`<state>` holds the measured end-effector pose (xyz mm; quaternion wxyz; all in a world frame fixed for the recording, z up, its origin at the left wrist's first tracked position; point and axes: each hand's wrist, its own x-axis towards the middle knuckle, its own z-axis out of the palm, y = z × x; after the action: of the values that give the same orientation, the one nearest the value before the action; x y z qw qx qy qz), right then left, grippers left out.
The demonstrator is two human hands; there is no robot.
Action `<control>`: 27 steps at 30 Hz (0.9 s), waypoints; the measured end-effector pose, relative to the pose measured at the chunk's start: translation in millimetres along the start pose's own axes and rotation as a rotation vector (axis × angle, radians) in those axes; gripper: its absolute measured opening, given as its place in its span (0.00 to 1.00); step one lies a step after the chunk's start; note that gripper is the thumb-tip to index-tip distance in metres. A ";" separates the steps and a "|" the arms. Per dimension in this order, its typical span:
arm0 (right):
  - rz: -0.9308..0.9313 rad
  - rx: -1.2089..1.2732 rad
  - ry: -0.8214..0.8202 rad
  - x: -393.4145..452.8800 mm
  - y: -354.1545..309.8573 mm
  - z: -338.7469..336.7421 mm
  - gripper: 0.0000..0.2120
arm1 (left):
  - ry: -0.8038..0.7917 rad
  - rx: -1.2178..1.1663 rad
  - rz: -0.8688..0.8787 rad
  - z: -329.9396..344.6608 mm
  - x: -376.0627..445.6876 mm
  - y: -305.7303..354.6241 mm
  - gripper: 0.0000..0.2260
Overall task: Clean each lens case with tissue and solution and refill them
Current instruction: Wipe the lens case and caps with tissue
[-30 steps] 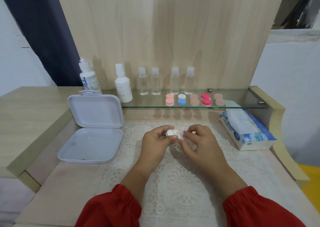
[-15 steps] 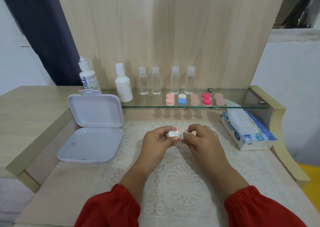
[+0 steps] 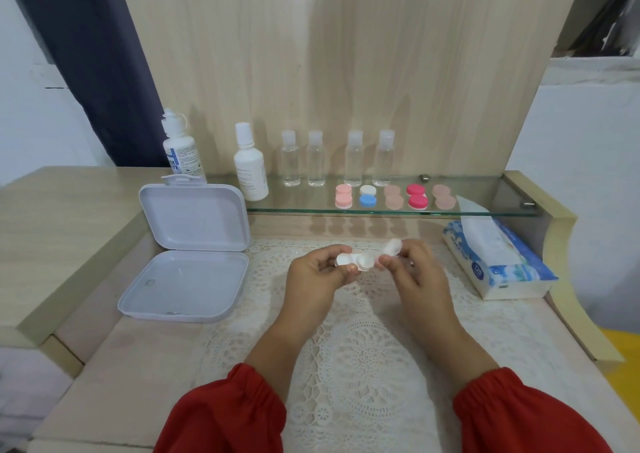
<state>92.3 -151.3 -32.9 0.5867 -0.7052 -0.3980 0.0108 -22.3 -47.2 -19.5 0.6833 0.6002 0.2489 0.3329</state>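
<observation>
Centre of the frame, above the lace mat [image 3: 363,366]: a white lens case [image 3: 353,262] is held up between both hands, clear of the table.
Left hand [image 3: 317,276]: curled round the left end of the case, thumb and fingers pinching it, one cap seemingly left on.
Right hand [image 3: 412,272]: fingers pinched on a small clear-white cap [image 3: 393,246], now lifted just off the right end of the case.
What's changed: half a second ago both hands were bunched tight over the case with nothing separated; now the cap is pulled away, so it looks like it's been unscrewed.
Meaning for the task: one well is probably opened for wiping; cleaning and refilling aren't visibly started yet.
Upper middle, glass shelf [image 3: 485,210]: five more lens cases [image 3: 393,197] are lined up, apparently untouched.
Behind them: four clear bottles [image 3: 337,158], two white solution bottles [image 3: 249,165].
Right of the frame: tissue pack [image 3: 498,265], one sheet sticking up, near the right hand.
Left of the frame: open white box [image 3: 187,255], well apart.
In the way: nothing much, though both hands are occupied, so the cap likely gets put down first.
</observation>
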 end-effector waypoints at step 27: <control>-0.235 -0.466 -0.130 -7.1 9.5 0.8 0.06 | -0.048 0.080 0.022 -1.8 -1.7 -4.3 0.11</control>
<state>92.3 -154.7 -44.3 0.3788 -0.7680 -0.5058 -0.1043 -24.1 -47.5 -24.1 0.6609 0.6376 0.2389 0.3156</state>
